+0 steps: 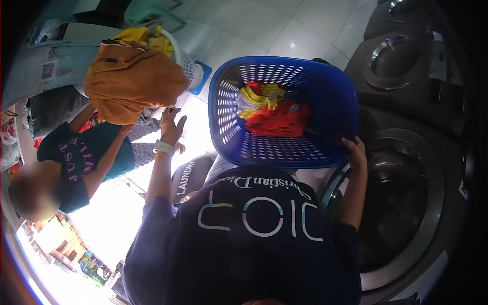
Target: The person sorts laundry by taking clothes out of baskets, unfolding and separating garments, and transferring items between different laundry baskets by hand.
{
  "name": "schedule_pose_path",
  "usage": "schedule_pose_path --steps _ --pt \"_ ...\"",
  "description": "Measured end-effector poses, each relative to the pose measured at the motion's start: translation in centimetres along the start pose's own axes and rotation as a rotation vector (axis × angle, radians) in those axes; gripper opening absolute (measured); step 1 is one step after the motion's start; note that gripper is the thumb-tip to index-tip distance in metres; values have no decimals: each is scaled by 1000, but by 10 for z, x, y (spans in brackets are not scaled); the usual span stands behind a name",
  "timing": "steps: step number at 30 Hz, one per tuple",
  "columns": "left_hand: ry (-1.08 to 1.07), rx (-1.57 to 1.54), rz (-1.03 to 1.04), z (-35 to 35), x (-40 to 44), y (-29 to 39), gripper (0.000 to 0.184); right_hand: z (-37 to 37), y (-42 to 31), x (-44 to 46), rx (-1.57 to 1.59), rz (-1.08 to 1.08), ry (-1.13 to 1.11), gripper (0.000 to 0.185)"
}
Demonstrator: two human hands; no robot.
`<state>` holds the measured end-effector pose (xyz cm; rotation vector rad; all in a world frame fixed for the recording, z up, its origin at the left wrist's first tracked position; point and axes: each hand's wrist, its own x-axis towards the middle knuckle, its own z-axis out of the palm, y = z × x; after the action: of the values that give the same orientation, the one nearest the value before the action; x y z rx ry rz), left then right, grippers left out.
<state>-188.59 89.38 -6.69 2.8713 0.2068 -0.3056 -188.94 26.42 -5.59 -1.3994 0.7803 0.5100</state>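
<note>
A blue perforated basket [325, 157] sits in front of me, with red clothing [279, 122] and a yellow striped cloth [264, 99] inside. My right hand [356, 151] grips the basket's rim at its near right corner. My left hand [172, 127], with a pale watch on the wrist, is raised to the left of the basket with its fingers apart and holds nothing. Just beyond its fingertips is a brown-orange garment [134, 81], which another person's hands hold from below.
Another person in a dark green shirt [109, 145] stands at the left. Behind the brown-orange garment is a white basket [180, 58] with yellow clothes. Front-loading machines [401, 203] line the right side. A green stool [147, 12] stands on the tiled floor.
</note>
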Motion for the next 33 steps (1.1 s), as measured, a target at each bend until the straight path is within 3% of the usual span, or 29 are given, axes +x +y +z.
schedule_pose_path --steps 2,3,4,6,8,10,12,15,16,18,19,22,24,26,27,28,29,31,32,33 --pt "212 -188 119 -5 2 25 37 5 -4 -3 0 35 2 28" --pt "367 -145 125 -12 3 53 30 5 -4 -3 -6 35 5 28" --pt "366 -151 121 -22 5 79 30 5 -2 -2 -19 38 12 28" --pt "533 -123 271 -34 11 127 26 5 0 -2 -40 42 20 28" --pt "384 -313 343 -27 22 167 26 8 -1 -4 -31 6 -1 26" --pt "319 -196 483 10 35 200 23 10 -2 -5 -38 11 13 25" --pt "-206 20 422 71 64 216 30 13 -2 -8 -44 18 32 25" --pt "-838 294 453 96 83 233 32 17 -1 -11 -30 11 49 24" --pt "-849 278 452 118 83 227 32 16 0 -13 -44 21 55 24" --pt "-757 236 253 129 80 225 46 24 -2 -18 -53 -13 45 24" --pt "-815 402 266 134 81 226 61 25 -1 -18 -52 -20 46 24" --pt "-672 336 371 163 102 206 69 31 -5 -21 -77 2 78 25" --pt "-543 405 425 192 118 194 62 34 -4 -23 -42 -14 117 24" --pt "-649 418 472 219 129 182 57 33 -2 -20 -10 -37 145 23" --pt "-460 433 577 253 120 163 52 28 2 -18 -7 -24 127 23" --pt "-462 472 642 301 123 156 46 25 3 -16 -4 -11 109 22" --pt "-465 472 639 268 119 170 46 24 2 -16 -4 -8 106 22" --pt "-672 329 742 199 59 271 39 27 -2 -18 1 -18 86 20" --pt "-770 258 797 153 62 284 36 27 -3 -18 7 -20 85 20" --pt "-809 -25 645 159 48 304 32 27 -4 -18 -5 -20 91 19"
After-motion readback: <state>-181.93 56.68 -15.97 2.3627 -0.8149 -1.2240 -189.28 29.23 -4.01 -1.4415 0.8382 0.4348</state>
